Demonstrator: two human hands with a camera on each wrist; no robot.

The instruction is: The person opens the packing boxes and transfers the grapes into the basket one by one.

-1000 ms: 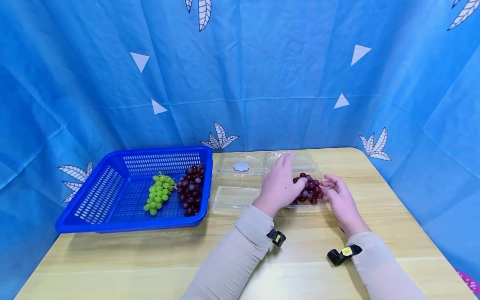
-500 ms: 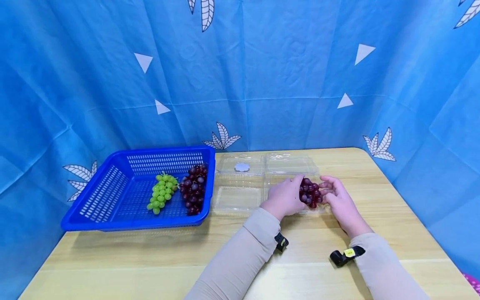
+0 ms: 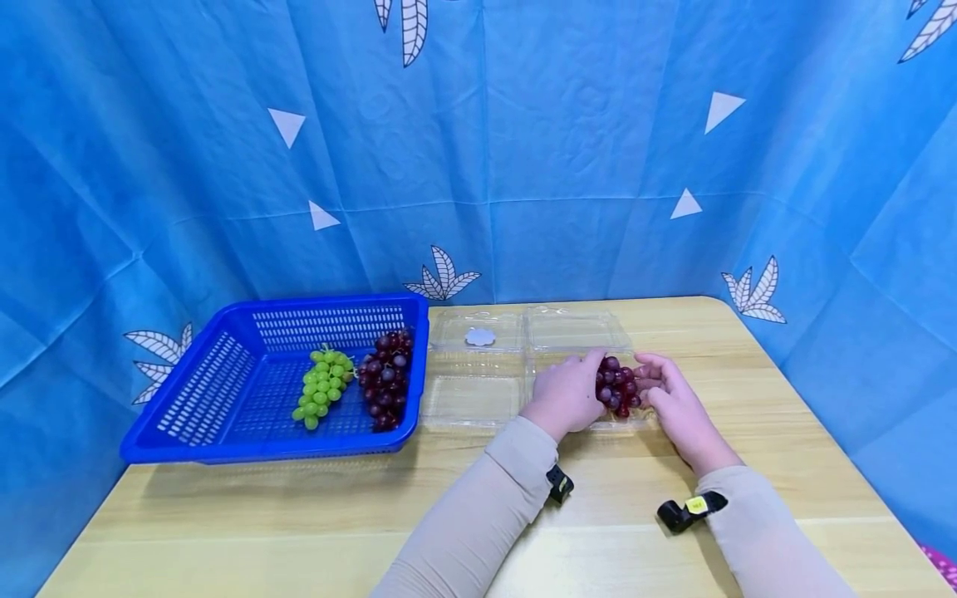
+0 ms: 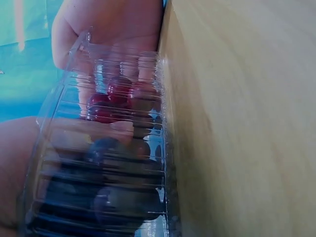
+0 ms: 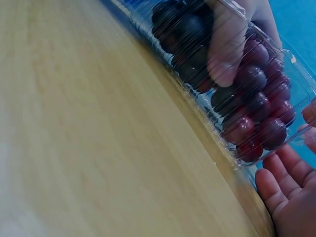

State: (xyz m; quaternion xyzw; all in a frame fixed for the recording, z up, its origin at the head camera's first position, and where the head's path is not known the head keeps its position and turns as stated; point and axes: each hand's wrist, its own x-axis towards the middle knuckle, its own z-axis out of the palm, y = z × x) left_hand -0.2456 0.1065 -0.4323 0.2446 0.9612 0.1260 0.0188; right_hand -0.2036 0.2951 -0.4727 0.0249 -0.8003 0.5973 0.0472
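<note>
A bunch of dark red grapes lies in a clear plastic clamshell box, its lid laid back toward the curtain. My left hand reaches into the box and grips the bunch's left side; its thumb shows through the wall in the right wrist view. At the box's right end is my right hand, its loosely bent fingers against or just beside the end wall. Part of the bunch is hidden under the left hand.
A second clear box stands open on the left, a pale label on its lid. Further left, a blue basket holds green grapes and more dark red grapes. A blue curtain hangs behind the wooden table.
My left hand came down from above the box, its raised fingers closing over the grapes' left side. My right hand has stayed at the box's right end. The last half second shows little movement.
</note>
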